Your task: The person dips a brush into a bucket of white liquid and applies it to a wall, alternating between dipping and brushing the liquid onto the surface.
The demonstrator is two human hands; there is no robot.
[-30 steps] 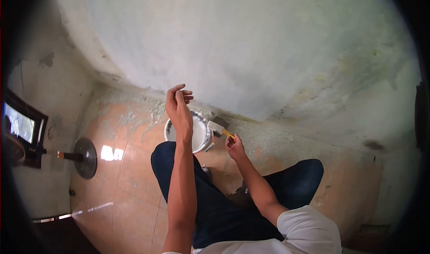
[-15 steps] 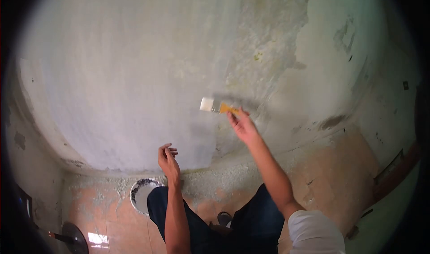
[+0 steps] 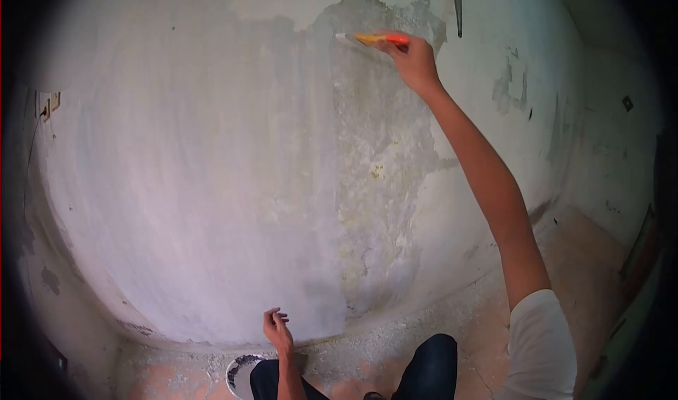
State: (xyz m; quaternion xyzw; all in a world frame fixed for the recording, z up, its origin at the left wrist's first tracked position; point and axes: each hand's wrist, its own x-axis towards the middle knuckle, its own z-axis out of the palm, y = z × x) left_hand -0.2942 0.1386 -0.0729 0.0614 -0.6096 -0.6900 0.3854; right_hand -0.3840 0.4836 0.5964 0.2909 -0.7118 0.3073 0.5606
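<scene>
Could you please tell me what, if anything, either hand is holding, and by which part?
The right hand holds a paintbrush by its handle; the left hand holds nothing visible.

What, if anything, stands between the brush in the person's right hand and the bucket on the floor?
In this view, the left knee hides part of the bucket, and the left hand shows just above the knee. Nothing else visible stands between the bucket and the brush.

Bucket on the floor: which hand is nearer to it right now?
Left. The left hand is just above and right of the bucket in view; the right hand is far off, high at the wall, holding the brush.
</scene>
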